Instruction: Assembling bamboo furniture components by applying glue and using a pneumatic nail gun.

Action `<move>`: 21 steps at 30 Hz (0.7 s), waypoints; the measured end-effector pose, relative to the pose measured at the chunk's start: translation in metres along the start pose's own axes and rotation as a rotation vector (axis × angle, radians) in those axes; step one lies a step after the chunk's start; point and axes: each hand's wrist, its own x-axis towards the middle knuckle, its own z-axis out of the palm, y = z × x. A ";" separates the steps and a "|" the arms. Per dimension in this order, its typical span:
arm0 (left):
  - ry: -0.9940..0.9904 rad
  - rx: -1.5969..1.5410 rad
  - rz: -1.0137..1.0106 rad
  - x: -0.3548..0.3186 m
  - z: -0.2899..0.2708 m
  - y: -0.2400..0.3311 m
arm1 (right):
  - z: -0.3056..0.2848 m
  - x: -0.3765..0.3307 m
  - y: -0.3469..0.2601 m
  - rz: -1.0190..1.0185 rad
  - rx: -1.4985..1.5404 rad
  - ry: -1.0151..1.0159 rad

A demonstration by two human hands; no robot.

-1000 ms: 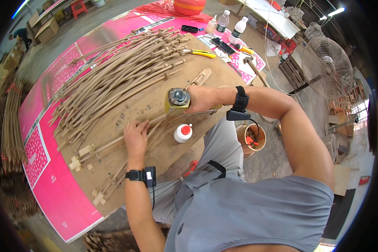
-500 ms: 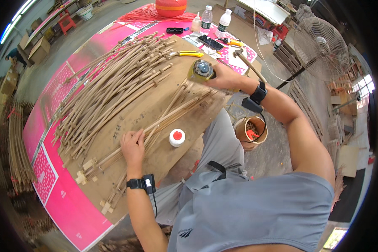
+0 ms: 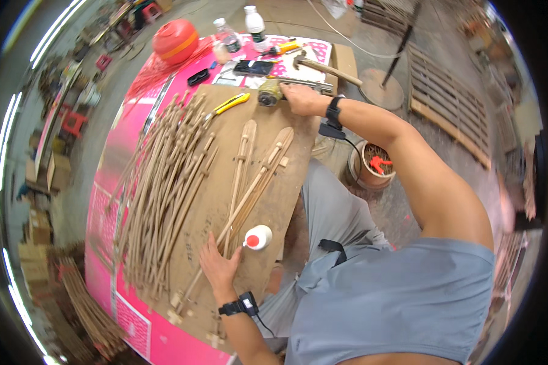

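Observation:
My right hand (image 3: 300, 97) is stretched to the far end of the brown board (image 3: 274, 201) and grips a small yellow and grey power tool (image 3: 269, 92) resting there. My left hand (image 3: 220, 266) lies flat, fingers spread, on the near ends of a few long wooden sticks (image 3: 249, 185) that run up the board. A white glue bottle with a red cap (image 3: 257, 237) lies just right of that hand. A big pile of similar sticks (image 3: 164, 182) covers the board's left side.
A yellow utility knife (image 3: 230, 103), a hammer (image 3: 319, 66), a black phone (image 3: 253, 67), two plastic bottles (image 3: 242, 27) and an orange helmet (image 3: 175, 40) lie on the pink sheet (image 3: 106, 213) beyond. A clay pot (image 3: 371, 167) stands on the floor right of my knee.
My right hand has carried the power tool from the middle of the board out to its far end. The left hand stays pressed on the sticks.

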 end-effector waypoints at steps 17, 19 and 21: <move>0.113 -0.056 0.067 0.021 -0.067 0.012 | -0.022 -0.147 -0.060 -0.475 0.381 0.438; 0.177 -0.043 0.031 0.018 -0.085 0.015 | -0.017 -0.164 -0.082 -0.548 0.483 0.283; 0.238 -0.054 -0.009 -0.005 -0.124 0.023 | 0.000 -0.166 -0.116 -0.655 0.609 0.179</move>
